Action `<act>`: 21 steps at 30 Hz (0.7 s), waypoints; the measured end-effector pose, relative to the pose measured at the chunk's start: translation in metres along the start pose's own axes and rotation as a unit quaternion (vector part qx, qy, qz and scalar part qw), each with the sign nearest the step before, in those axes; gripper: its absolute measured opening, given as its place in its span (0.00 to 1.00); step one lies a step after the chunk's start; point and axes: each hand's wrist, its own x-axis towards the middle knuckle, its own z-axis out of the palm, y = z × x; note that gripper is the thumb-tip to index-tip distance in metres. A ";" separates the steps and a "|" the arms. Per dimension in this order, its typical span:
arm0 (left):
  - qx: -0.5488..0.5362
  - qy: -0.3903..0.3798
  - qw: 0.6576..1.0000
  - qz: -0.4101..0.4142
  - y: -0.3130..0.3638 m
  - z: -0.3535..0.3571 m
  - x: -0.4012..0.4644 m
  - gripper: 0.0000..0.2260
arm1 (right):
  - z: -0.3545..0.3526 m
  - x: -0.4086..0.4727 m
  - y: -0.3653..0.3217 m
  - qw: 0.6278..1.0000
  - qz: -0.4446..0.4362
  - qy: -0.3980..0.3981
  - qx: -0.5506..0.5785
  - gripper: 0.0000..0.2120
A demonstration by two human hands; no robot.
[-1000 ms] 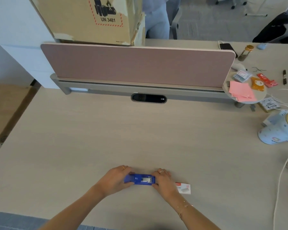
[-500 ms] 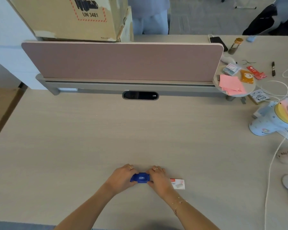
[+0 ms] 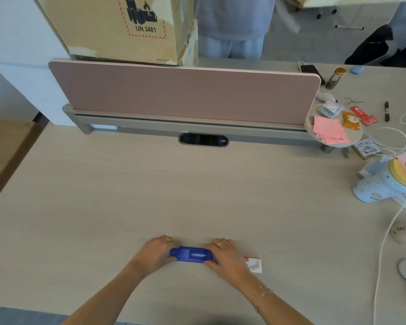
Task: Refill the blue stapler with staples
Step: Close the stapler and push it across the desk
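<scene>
Change: hands spread apart; more blue stapler point(image 3: 190, 254) showed.
Grip: left hand point(image 3: 155, 252) and right hand point(image 3: 223, 256) clamped its ends, likely steadying it for opening.
Staples: staple box point(image 3: 253, 264) lay right of the grip, on the tabletop point(image 3: 150, 188).

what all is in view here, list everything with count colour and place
stapler: 1, blue, near desk edge, held at both ends
staple box: 1, white and red, just right of the right hand
desk: 1, pale wood
divider panel: 1, dusty pink, along the desk's far edge
cardboard box: 1, brown, behind the divider
cable port: 1, black, below the divider
paper notes: a small stack, pink, on round shelf at right
pen: 1, dark, far right
cable: 1, white, right edge
left hand: 1, grips stapler's left end
right hand: 1, grips stapler's right end
</scene>
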 end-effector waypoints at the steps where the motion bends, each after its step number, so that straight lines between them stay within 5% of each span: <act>1: -0.002 0.005 1.000 0.001 0.000 0.001 0.000 0.15 | 0.000 0.003 -0.001 1.000 -0.007 -0.009 -0.010 0.11; 11: 0.040 -0.017 0.999 -0.007 0.002 0.005 0.004 0.10 | 0.008 0.010 -0.008 0.997 0.044 -0.028 -0.054 0.09; 21: 0.035 -0.038 0.998 -0.034 0.004 0.009 0.008 0.08 | 0.008 0.015 -0.011 0.991 0.024 -0.033 -0.124 0.18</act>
